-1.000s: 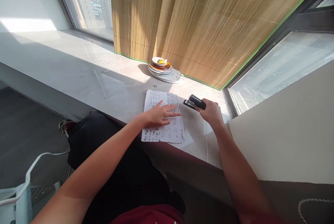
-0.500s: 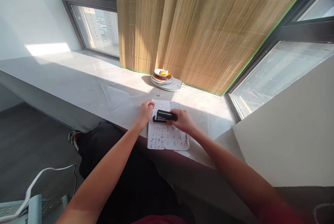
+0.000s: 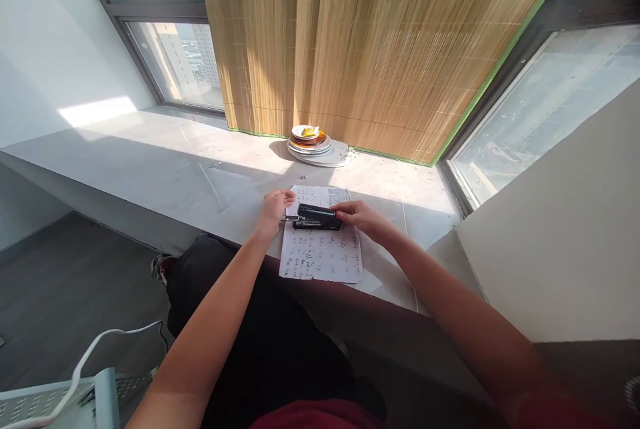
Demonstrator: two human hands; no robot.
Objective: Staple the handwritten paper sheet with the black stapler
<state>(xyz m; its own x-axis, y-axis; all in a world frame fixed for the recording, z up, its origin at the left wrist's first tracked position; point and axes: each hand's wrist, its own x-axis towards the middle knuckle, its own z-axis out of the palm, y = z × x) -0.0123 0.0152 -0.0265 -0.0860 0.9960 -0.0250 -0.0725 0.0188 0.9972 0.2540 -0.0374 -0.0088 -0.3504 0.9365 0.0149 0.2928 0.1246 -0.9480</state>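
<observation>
A black stapler (image 3: 315,217) lies across a handwritten sheet of paper (image 3: 323,259). At its rear end my right hand (image 3: 356,213) grips it between thumb and fingers. A thin metal slide (image 3: 290,219) sticks out of the stapler's front, to the left. Close to that slide is my left hand (image 3: 275,209), over the paper's upper left edge, its fingers curled in. Whatever those fingers hold, if anything, is too small to make out.
A stack of plates (image 3: 310,145) stands on the white ledge (image 3: 235,192) behind the paper. Beyond it hangs a bamboo blind (image 3: 360,49). A white cable (image 3: 85,355) runs over a perforated light-coloured surface (image 3: 40,405) at lower left.
The metal slide now sticks out of the stapler's front, where none showed before. My left hand has drawn slightly left, off the paper's edge. My right hand has shifted to the stapler's rear end.
</observation>
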